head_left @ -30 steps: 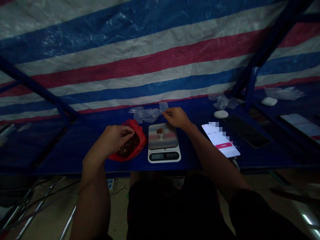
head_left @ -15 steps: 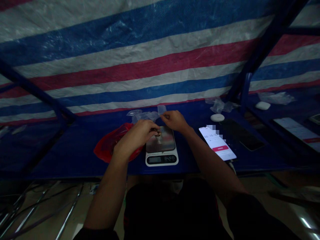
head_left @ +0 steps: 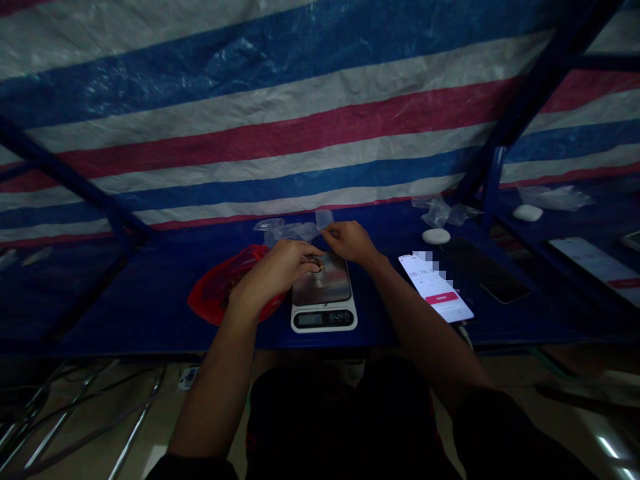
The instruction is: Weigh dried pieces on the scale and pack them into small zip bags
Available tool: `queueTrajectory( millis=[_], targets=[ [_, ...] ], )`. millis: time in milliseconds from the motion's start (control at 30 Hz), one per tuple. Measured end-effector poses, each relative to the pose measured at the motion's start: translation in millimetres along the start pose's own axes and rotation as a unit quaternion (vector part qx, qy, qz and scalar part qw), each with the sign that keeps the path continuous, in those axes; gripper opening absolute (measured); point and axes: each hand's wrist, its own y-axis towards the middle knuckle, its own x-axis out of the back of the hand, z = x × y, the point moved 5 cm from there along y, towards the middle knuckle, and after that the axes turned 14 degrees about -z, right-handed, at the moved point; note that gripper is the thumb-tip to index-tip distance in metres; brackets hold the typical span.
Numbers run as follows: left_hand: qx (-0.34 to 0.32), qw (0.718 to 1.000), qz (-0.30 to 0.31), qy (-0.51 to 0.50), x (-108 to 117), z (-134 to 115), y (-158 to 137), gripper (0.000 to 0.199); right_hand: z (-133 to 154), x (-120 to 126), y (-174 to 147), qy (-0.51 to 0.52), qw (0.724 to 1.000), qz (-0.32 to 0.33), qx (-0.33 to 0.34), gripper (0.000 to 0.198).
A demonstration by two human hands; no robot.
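Note:
A white kitchen scale [head_left: 325, 319] with a metal top and a dark display stands in front of me. Over the left part of its plate, my left hand [head_left: 293, 263] is curled, with small brown pieces [head_left: 319, 265] at its fingertips; their kind is too dim to make out. Beyond the plate's right back corner, my right hand [head_left: 350, 241] is closed in a pinch at the edge of a small clear plastic bag [head_left: 324, 219]. Partly under my left wrist lies a red plastic bag [head_left: 207, 293] with dark contents, mostly hidden.
More clear plastic bags [head_left: 293, 232] lie behind the scale. To the right are a lit phone [head_left: 435, 287], a dark phone [head_left: 493, 273], a white case [head_left: 436, 237] and crumpled plastic [head_left: 440, 212]. Striped sheeting [head_left: 300, 140] rises behind the blue table [head_left: 150, 300].
Both hands stay almost in place. The left fingers shift very slightly over the brown pieces, and the view tilts a little.

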Motion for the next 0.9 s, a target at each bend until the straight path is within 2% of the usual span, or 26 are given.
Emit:
queueTrajectory(
  millis=[300, 700, 767, 833, 900],
  targets=[
    [-0.007, 0.999, -0.016, -0.052, -4.0, 6.6, -0.3, 0.027, -2.7, -1.8, 0.4, 0.015, 1.0, -0.003, -0.01, 0.039],
    [-0.042, 0.998, -0.044, 0.008, 2.1, 2.6, -4.6, 0.03, -0.2, 0.4, 0.2, 0.013, 1.0, -0.004, -0.003, 0.039],
    [-0.027, 0.997, -0.059, 0.04, 14.8, 3.0, -12.2, 0.029, -0.4, 1.3, 0.3, 0.012, 1.0, -0.004, -0.004, 0.038],
    [0.02, 0.995, -0.064, 0.078, 31.8, 11.3, -25.7, 0.029, -0.7, 2.1, 0.5, 0.01, 1.0, -0.003, -0.007, 0.038],
    [0.101, 0.989, -0.014, 0.104, 43.2, 31.2, -44.8, 0.027, -0.5, 2.2, 0.5, 0.009, 1.0, 0.0, -0.009, 0.039]
  ],
)
